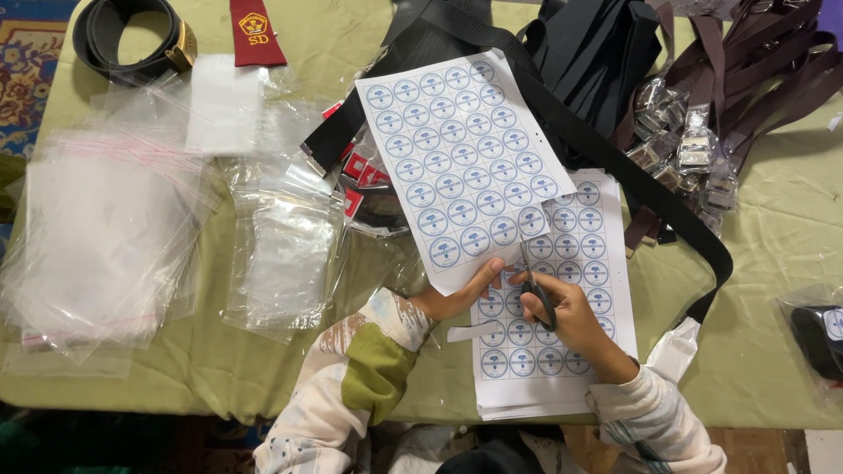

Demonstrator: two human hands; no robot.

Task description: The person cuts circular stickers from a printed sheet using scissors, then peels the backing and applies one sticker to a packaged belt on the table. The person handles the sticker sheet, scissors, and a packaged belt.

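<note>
**Scissors at the edge of a label sheet**

A table under an olive-green cloth [773, 263] fills the view from the head camera. On its left lies a broad heap of clear plastic bags [105, 228], with a smaller stack of clear bags [285, 263] just beside it. Across the top right spreads a pile of black straps [597, 53] and brown straps with metal clips [694, 140], and 1 long black strap [641, 189] runs diagonally down toward the right edge. A coiled black belt [123, 35] sits at the top left, near a dark red tie-shaped piece [255, 35].

In the middle, a tilted white sheet of round blue labels [465, 149] overlaps a stack of similar label sheets [571, 263] lying flat near the front edge. A narrow cut paper strip [470, 332] rests beside the stack.

The left hand [461, 294] pinches the lower edge of the tilted sheet, thumb on top, fingers closed on the paper. The right hand [562, 312] grips a pair of scissors [532, 281], fingers through the handles; the blades point up, their tips at the sheet's bottom edge and narrowly parted.
</note>
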